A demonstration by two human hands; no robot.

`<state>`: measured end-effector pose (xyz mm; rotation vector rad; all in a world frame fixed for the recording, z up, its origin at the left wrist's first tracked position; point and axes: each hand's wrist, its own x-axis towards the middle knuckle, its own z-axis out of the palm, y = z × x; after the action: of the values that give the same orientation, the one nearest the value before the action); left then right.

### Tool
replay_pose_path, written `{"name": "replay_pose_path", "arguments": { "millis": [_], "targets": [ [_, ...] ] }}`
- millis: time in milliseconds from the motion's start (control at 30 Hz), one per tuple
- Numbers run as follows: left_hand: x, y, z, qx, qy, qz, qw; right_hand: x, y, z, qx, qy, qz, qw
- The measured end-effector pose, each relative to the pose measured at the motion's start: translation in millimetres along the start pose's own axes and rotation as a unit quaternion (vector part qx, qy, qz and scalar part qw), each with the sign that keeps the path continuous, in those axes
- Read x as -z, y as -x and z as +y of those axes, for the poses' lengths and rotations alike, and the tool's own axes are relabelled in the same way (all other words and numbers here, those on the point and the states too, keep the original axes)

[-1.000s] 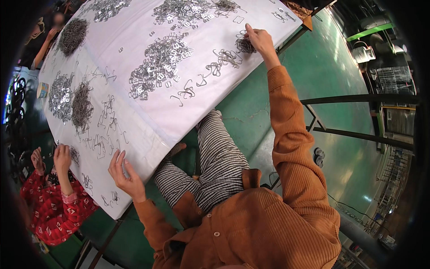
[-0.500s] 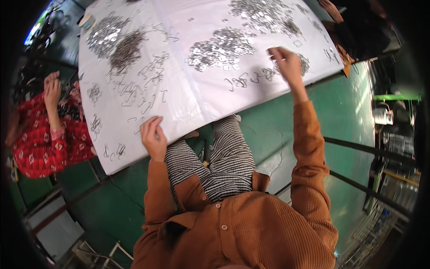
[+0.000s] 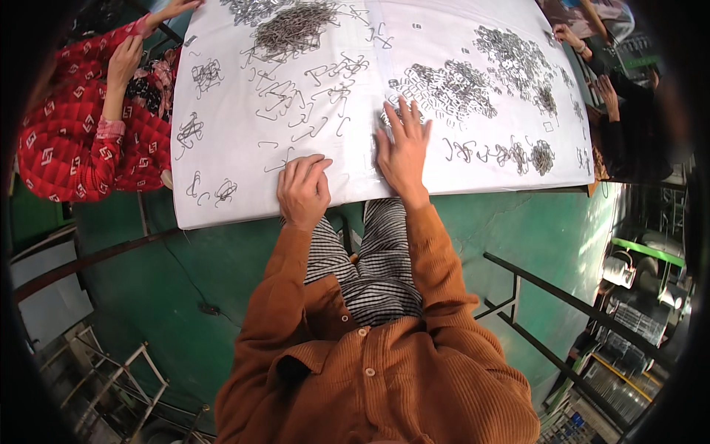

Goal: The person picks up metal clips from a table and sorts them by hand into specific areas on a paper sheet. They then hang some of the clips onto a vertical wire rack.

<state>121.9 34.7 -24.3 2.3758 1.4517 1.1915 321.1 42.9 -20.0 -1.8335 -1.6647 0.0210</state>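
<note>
My left hand (image 3: pixel 303 191) rests at the near edge of the white-covered table (image 3: pixel 347 174), its fingers curled together. Whatever may be under those fingers is hidden; a thin wire hook (image 3: pixel 282 162) lies right beside them. Fingers spread, my right hand (image 3: pixel 404 157) reaches over the near left end of a pile of small flat metal buckles (image 3: pixel 451 89), fingertips on or just above them. Loose wire hooks (image 3: pixel 281 96) are scattered beyond my left hand. A row of tangled hooks (image 3: pixel 510 153) lies to the right of my right hand.
A dense heap of dark hooks (image 3: pixel 294 29) and a second buckle pile (image 3: pixel 518 59) lie farther back. Small hook clusters (image 3: pixel 190 132) line the left side. A person in a red patterned sleeve (image 3: pixel 81 137) sits at left; other people's hands (image 3: pixel 608 96) show at right.
My right hand has swung left from the hook row to the buckle pile, and its fingers have spread. The view has shifted, and my left hand stays by the table edge.
</note>
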Motion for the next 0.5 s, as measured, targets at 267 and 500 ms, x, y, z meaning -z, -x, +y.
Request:
{"name": "replay_pose_path", "arguments": {
  "millis": [267, 500],
  "targets": [
    [-0.1, -3.8, 6.4, 0.002, -0.014, -0.001, 1.0, 11.3, 0.3, 21.8, -0.08, -0.016, 0.179, 0.98],
    [1.8, -1.0, -3.6, -0.001, 0.031, -0.014, 0.999, 1.2, -33.8, 22.5, -0.075, 0.054, 0.072, 0.993]
  ]
}}
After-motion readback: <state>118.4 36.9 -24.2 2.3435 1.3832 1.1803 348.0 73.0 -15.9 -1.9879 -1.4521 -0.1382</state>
